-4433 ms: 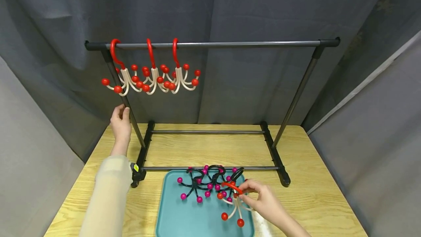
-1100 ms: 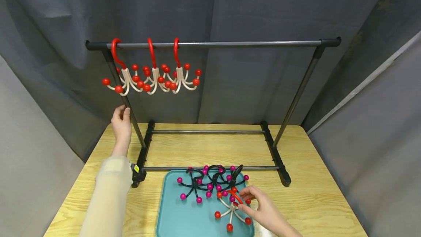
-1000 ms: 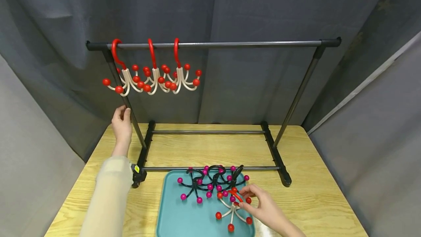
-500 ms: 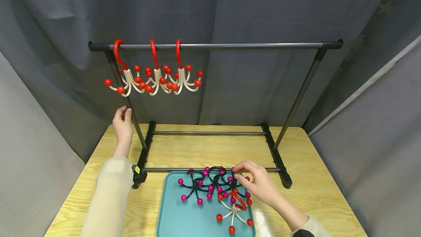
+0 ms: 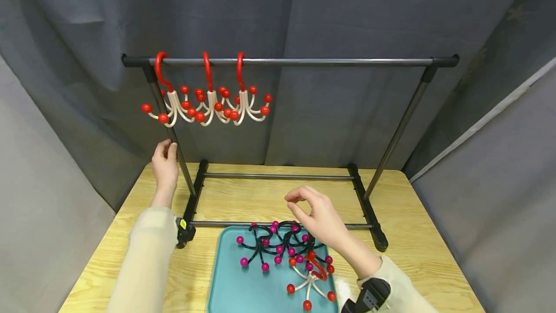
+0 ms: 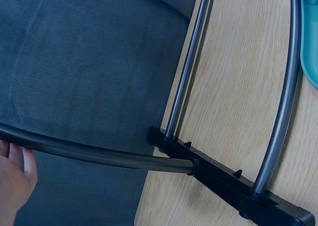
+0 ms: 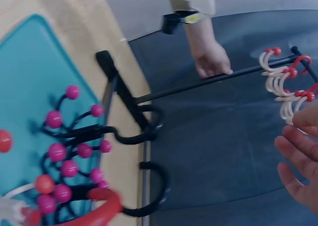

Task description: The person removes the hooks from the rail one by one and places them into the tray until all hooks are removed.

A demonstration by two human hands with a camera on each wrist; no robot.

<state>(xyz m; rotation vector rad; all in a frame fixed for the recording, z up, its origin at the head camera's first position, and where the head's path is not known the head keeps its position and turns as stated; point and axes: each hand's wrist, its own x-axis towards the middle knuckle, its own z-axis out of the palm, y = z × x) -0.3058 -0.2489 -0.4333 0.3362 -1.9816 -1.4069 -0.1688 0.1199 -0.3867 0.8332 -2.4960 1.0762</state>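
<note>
My left hand [image 5: 165, 164] holds the left upright post [image 5: 180, 158] of the metal rack; in the left wrist view its fingers [image 6: 29, 165] go behind the post. My right hand [image 5: 319, 216], fingers loosely bent and holding nothing, is above the far edge of the teal tray [image 5: 234, 293]. In the tray's right part lies a white octopus hanger [image 5: 310, 281] with a red hook and red ball tips. Several black octopus hangers [image 5: 260, 245] with magenta tips lie along the far side. Three red-hooked white octopus hangers [image 5: 243, 103] hang from the top bar's left part.
The rack's top bar [image 5: 339, 62] runs to the right upright post [image 5: 395, 139]. Two low bars [image 5: 278, 176] join black feet [image 5: 369, 216] on the wooden table [image 5: 425, 264]. Grey curtains [image 5: 347, 8] stand behind and at both sides.
My right hand has lowered the red-hooked white hanger into the tray, let go of its hook, and moved up and left. The left hand has stayed at the post.
</note>
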